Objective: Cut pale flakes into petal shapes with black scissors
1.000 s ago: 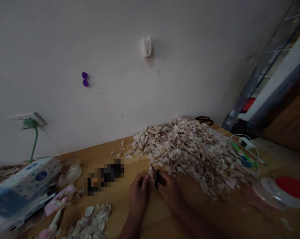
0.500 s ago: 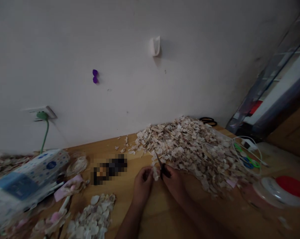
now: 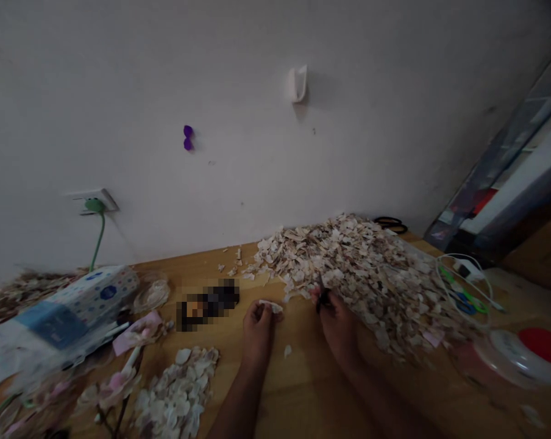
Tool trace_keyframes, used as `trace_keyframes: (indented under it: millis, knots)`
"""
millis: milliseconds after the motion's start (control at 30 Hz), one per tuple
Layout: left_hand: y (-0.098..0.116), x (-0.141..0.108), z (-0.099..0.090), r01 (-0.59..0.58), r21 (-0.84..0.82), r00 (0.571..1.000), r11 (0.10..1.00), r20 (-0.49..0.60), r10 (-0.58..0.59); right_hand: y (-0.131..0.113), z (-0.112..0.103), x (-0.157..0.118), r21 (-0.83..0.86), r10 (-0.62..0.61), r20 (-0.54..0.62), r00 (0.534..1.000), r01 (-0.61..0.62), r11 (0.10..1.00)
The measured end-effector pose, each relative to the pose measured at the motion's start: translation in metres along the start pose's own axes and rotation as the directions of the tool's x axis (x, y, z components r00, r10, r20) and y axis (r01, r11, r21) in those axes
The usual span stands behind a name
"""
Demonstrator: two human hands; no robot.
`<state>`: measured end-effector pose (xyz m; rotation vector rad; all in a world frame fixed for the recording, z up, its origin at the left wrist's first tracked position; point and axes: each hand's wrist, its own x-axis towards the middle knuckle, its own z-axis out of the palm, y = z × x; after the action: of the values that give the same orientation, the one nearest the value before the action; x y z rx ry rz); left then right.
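My left hand (image 3: 257, 326) is closed, pinching a thin, pale petal-like piece (image 3: 270, 307) between thumb and fingers just above the wooden table (image 3: 298, 390). To its right, my right hand (image 3: 338, 323) grips a small pair of dark scissors (image 3: 323, 295), blades pointing up and away. Whether those blades are parted is too blurred to tell. One small pale scrap (image 3: 287, 351) lies on the wood between my wrists. Behind the right hand spreads a large heap of whitish-brown scraps (image 3: 348, 256). A smaller pile of rounded pale pieces (image 3: 179, 390) sits left of my left forearm.
A patterned tissue pack (image 3: 88, 305) and artificial flower stems (image 3: 115, 390) crowd the left side. A pixelated dark object (image 3: 209, 305) lies nearby. Black-handled scissors (image 3: 391, 225), a white cable (image 3: 440, 268) and a red-lidded jar (image 3: 504, 356) stand right. The wall (image 3: 239, 91) rises behind.
My hands have moved apart, the right one going right with the scissors. A small scrap now lies on the table between them. The view has shifted slightly left.
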<state>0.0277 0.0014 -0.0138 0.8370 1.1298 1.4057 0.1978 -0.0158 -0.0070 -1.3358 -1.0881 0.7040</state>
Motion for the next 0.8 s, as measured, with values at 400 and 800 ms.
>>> trace_keyframes:
  millis: [400, 800]
  knots:
    - [0.001, 0.0, 0.0, -0.011, -0.216, 0.997, 0.976, -0.077, -0.005, -0.01, 0.011, -0.023, -0.374, -0.172, 0.3, 0.938, 0.282, 0.883]
    - [0.017, -0.007, 0.004, 0.073, -0.478, 0.987, 0.875, -0.094, -0.134, -0.027, -0.004, -0.016, -0.552, 0.017, 0.565, 0.825, 0.363, 0.751]
